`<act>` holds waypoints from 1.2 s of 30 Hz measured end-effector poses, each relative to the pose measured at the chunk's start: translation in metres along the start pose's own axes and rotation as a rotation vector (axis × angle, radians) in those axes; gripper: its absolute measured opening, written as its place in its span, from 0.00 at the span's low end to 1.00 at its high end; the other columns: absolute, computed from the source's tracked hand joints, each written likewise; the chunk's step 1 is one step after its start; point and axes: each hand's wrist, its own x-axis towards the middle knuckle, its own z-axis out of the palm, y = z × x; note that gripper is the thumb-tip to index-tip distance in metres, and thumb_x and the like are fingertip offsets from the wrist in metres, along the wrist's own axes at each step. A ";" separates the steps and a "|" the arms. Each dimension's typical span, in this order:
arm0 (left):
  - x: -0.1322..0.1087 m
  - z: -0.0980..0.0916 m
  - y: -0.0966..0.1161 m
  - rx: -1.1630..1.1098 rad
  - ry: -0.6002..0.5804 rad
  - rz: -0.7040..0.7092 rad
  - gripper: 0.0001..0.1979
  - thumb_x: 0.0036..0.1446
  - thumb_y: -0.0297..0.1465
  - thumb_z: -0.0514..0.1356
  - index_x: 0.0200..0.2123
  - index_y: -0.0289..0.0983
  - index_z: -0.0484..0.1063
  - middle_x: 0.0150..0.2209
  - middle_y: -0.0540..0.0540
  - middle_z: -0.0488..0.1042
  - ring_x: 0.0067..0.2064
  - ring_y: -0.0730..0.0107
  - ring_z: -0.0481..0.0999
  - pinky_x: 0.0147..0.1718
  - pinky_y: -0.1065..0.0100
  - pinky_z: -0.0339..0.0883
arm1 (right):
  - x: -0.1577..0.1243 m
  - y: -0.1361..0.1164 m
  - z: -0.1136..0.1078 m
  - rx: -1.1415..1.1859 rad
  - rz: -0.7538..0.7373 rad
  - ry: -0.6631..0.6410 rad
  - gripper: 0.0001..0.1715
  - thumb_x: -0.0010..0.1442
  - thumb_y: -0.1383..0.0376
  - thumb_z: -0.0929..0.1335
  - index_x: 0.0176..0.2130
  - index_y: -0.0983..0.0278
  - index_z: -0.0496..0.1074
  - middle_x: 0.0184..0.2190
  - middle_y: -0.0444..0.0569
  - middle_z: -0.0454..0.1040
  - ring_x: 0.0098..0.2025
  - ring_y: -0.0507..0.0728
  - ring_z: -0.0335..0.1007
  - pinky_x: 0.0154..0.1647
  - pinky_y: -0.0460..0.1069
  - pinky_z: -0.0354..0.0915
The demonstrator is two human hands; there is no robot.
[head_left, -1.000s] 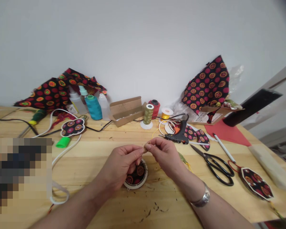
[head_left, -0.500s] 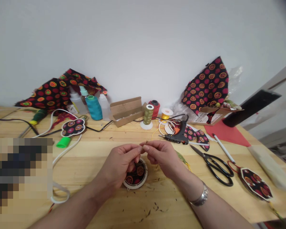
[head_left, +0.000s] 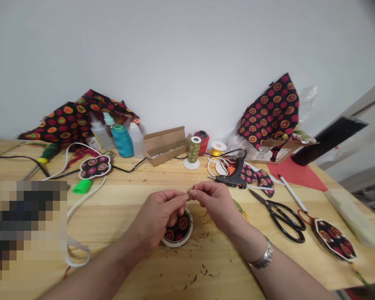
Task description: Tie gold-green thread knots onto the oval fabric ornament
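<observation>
My left hand [head_left: 158, 215] and my right hand [head_left: 215, 203] meet fingertip to fingertip above the wooden table [head_left: 128, 258]. Both pinch a small olive thread piece [head_left: 189, 191] between thumb and forefinger. Under the left hand lies a round fabric-covered disc [head_left: 178, 229] with a white rim, black with red and orange dots. A green and yellow tassel [head_left: 241, 209] lies just right of my right wrist, partly hidden. A metal watch sits on my right wrist.
Black glue gun [head_left: 234, 178], black scissors [head_left: 284, 216], white pen [head_left: 292, 192] and an octagonal fabric piece [head_left: 334, 239] lie right. Thread spools [head_left: 193, 151], bottles [head_left: 122, 139], a cardboard box [head_left: 165, 145], dotted fabric [head_left: 75, 116] line the back wall. White cord [head_left: 81, 204] and a green cap [head_left: 81, 186] lie left.
Both hands stay pinched together over the disc; they dipped slightly half a second ago and have risen back a little. Nothing else moved.
</observation>
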 end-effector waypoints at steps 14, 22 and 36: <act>0.001 -0.001 -0.001 0.022 -0.008 -0.001 0.12 0.47 0.34 0.62 0.19 0.34 0.67 0.15 0.56 0.60 0.14 0.85 0.52 0.13 0.76 0.39 | -0.001 0.001 -0.004 -0.297 -0.153 0.031 0.07 0.50 0.65 0.67 0.23 0.66 0.71 0.22 0.44 0.71 0.27 0.51 0.63 0.31 0.46 0.59; -0.001 0.000 0.000 0.048 0.011 -0.012 0.12 0.45 0.37 0.64 0.27 0.33 0.74 0.14 0.58 0.55 0.15 0.84 0.49 0.14 0.75 0.39 | 0.000 -0.001 -0.005 -0.233 -0.098 -0.034 0.08 0.49 0.65 0.67 0.22 0.65 0.69 0.20 0.42 0.67 0.25 0.50 0.59 0.28 0.45 0.57; -0.003 0.000 0.003 0.086 0.030 -0.004 0.11 0.46 0.36 0.63 0.26 0.33 0.73 0.15 0.57 0.57 0.16 0.83 0.51 0.15 0.76 0.41 | -0.001 -0.001 -0.006 -0.309 -0.166 -0.028 0.08 0.51 0.65 0.66 0.23 0.65 0.70 0.22 0.43 0.69 0.26 0.51 0.61 0.30 0.46 0.57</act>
